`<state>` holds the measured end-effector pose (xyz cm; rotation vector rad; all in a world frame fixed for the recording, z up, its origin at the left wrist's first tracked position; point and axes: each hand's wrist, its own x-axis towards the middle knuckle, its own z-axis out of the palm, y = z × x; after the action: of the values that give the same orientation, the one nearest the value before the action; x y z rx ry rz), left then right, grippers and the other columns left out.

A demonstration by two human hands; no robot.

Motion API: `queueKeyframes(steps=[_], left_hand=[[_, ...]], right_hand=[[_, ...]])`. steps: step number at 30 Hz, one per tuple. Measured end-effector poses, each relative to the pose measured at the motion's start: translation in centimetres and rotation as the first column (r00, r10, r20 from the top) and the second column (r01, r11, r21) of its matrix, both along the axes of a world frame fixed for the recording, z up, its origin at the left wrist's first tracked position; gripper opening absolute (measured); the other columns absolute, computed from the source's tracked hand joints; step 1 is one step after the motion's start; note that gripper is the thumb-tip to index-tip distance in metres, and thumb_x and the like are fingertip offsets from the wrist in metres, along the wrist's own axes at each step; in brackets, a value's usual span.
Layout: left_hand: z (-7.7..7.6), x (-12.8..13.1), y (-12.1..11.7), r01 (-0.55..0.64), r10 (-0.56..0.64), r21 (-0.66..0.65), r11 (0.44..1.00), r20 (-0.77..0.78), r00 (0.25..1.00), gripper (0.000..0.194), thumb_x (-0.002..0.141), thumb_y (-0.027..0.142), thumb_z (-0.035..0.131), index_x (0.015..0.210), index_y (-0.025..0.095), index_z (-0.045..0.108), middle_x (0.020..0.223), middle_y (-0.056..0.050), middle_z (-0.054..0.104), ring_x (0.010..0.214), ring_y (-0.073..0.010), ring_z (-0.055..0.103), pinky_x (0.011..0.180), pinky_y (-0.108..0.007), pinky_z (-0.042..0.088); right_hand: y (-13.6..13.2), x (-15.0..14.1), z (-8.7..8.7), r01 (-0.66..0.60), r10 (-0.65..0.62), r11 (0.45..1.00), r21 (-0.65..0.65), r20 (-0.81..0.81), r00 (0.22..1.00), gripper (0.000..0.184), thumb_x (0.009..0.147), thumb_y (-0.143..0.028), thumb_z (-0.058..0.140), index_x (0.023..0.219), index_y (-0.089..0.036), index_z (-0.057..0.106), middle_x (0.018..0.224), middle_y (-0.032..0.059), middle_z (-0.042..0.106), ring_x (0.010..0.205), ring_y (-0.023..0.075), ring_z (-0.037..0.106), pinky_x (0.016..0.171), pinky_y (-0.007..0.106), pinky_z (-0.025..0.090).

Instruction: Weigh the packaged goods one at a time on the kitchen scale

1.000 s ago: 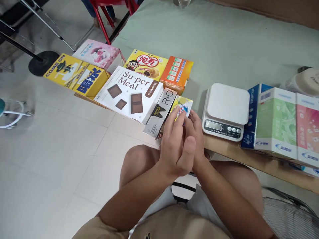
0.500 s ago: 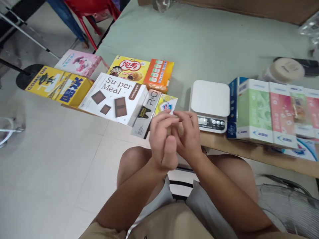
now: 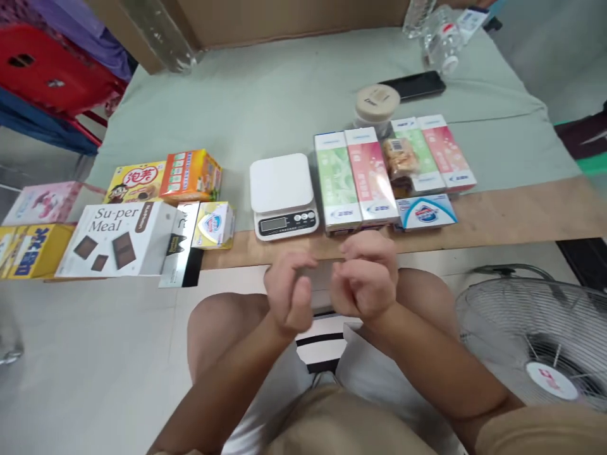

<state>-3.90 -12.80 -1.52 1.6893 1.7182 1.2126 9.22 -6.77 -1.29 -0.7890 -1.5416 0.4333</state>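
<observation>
Both of my hands hover over my lap, just in front of the table edge, apart from each other. My left hand [image 3: 290,291] is loosely curled, with a gap between thumb and fingers and nothing visible in it. My right hand [image 3: 367,275] has its fingers folded in, and no object shows in it. Nearest to them on the table is a white kitchen scale [image 3: 282,183] with a bare plate and a dark display. Green toothpaste boxes [image 3: 336,180] and pink toothpaste boxes [image 3: 372,177] lie right of the scale. A yellow soap box [image 3: 214,225] sits to its left.
On the left are a white Su-per Meal box [image 3: 118,240], an orange box [image 3: 190,177] and other cartons. Farther back lie a round lidded jar [image 3: 378,104], a black phone [image 3: 417,85] and plastic bottles [image 3: 443,44]. A fan [image 3: 545,341] stands at lower right.
My hands have parted; earlier their fingertips met. The view has swung right, so the scale and boxes appear farther left and more of the fan shows.
</observation>
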Motion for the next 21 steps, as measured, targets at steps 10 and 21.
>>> queueKeyframes(steps=[10, 21], left_hand=[[-2.1, 17.9, 1.5, 0.169, -0.066, -0.626, 0.761, 0.185, 0.981, 0.087, 0.084, 0.040, 0.068, 0.160, 0.018, 0.031, 0.171, -0.026, 0.031, 0.159, -0.0462, 0.035, 0.124, -0.067, 0.041], [-1.4, 18.6, 3.4, 0.128, 0.069, -0.688, 0.714, 0.252, 0.965, 0.106, 0.082, 0.033, 0.069, 0.169, 0.020, 0.010, 0.180, -0.016, 0.010, 0.166, -0.0417, 0.019, 0.133, -0.063, 0.029]], right_hand=[[3.5, 14.6, -5.3, 0.488, -0.352, 0.712, -0.504, 0.346, 0.870, 0.039, 0.080, -0.015, 0.055, 0.116, -0.029, 0.052, 0.121, 0.0097, 0.056, 0.122, 0.0339, 0.054, 0.103, 0.062, 0.048], [4.3, 15.1, -5.1, 0.429, 0.047, 0.461, -0.777, 0.504, 0.863, 0.056, 0.077, -0.032, 0.064, 0.131, -0.024, 0.054, 0.128, 0.0147, 0.067, 0.121, 0.0357, 0.062, 0.104, 0.059, 0.052]])
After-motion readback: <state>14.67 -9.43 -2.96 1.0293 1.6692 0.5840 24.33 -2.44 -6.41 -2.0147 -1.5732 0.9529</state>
